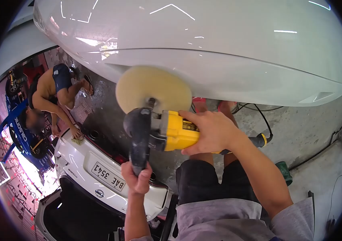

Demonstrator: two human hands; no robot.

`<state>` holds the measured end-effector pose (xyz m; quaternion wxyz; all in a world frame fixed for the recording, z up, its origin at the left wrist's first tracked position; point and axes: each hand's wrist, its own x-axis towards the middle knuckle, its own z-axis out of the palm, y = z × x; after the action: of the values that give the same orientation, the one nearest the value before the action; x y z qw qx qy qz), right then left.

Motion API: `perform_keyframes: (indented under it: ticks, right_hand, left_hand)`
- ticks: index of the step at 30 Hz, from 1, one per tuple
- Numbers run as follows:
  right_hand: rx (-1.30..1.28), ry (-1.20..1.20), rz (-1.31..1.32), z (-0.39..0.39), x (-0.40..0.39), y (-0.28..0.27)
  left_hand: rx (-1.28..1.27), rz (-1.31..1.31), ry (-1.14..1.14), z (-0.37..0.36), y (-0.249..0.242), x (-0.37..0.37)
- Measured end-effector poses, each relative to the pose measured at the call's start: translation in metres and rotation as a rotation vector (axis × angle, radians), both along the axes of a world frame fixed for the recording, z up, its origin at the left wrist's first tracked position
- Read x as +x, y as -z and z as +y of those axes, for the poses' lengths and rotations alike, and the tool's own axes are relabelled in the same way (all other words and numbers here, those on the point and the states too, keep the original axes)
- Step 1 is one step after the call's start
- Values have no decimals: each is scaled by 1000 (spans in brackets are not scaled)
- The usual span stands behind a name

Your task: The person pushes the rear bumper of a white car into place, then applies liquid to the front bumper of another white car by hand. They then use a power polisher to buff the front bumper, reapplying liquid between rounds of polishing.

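Head view: just in front of the white car panel (243, 74), a polisher (179, 128) is running lengthwise roughly along the panel's lower edge, its black head (136, 122) pointing left, its pale pad (153, 86) facing the panel; that face is hiding, so contact is escaping me. The left hand (138, 177) is gripping the black handle (139, 146); the right hand (216, 130) is clasping the yellow body (173, 136), some fingers hidden.

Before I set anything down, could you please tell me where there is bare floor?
Right of the black cord, the grey floor looks bare between the glossy panel and green container. The left is crowded: polisher, crouching person, white car.
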<state>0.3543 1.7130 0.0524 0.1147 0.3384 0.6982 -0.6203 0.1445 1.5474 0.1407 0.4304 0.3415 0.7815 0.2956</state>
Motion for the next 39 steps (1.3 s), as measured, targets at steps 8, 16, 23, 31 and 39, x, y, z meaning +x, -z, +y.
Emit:
perform_keyframes:
  ticks: [8, 16, 23, 31, 39]
  right_hand:
    - [-24, -54, -95, -32, 50, 15]
    - [17, -16, -75, -38, 49, 22]
    - [56, -25, 15, -42, 19, 44]
    - [72, -92, -38, -48, 71, 50]
    - [56, -62, -164, -41, 140, 20]
  left_hand:
    - [-19, -57, 54, -38, 36, 52]
    - [98, -47, 100, -54, 50, 48]
    - [38, -87, -75, -68, 62, 30]
    - [13, 31, 4, -89, 72, 83]
    - [103, -77, 236, -91, 83, 146]
